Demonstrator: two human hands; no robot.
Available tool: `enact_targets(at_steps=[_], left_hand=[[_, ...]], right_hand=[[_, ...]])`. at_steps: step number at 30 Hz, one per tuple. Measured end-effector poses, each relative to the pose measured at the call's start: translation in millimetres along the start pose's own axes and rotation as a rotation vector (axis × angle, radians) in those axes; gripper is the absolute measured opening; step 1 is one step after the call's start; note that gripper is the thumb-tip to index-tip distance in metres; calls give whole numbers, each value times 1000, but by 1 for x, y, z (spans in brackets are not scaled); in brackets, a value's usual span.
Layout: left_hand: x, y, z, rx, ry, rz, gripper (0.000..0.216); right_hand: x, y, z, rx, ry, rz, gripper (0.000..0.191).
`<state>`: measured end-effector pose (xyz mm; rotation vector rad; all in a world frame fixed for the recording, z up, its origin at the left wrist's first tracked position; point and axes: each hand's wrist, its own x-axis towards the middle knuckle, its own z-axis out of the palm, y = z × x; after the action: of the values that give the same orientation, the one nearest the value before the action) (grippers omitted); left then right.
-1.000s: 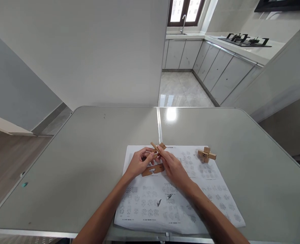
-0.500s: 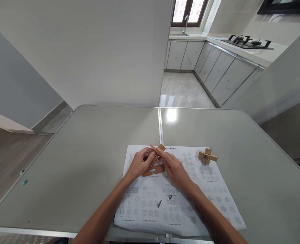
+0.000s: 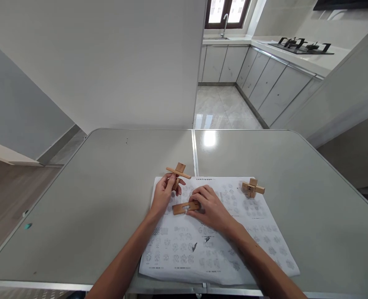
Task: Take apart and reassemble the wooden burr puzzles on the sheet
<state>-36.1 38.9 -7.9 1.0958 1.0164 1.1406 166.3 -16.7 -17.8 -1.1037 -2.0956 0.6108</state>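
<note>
Two flat wooden puzzle pieces, crossed over each other, form a small cross [image 3: 180, 167] raised above the sheet's top left. My left hand [image 3: 164, 192] pinches this cross from below, its fingers closed around the lower end. A third flat wooden puzzle piece [image 3: 179, 209] with a cut-out in its middle lies on the paper sheet. Over its right end is my right hand [image 3: 207, 205], with thumb and fingers closed on that end. To the right, an assembled wooden puzzle [image 3: 252, 188] of interlocked blocks with dark markings rests on the sheet.
The large printed paper sheet [image 3: 177, 268] shows rows of puzzle diagrams and has two small torn spots. It lies on a grey folding table [image 3: 78, 199] with a centre seam. A small teal object [image 3: 28, 226] sits near the left edge. Beyond is a kitchen with a stove [image 3: 300, 46].
My left hand has lifted the crossed pieces up and to the left. My right hand has let go of them and moved down onto the cut-out piece.
</note>
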Motion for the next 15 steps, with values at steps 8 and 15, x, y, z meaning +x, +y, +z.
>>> enact_targets(at_steps=[8,15], left_hand=[[-1,4,2,-8,7,-6,41],[-3,7,3,-5,-6,-22,42]], right_hand=[[1,-5,-8,344,20,171,10],[4,2,-19,898,306,456,30]])
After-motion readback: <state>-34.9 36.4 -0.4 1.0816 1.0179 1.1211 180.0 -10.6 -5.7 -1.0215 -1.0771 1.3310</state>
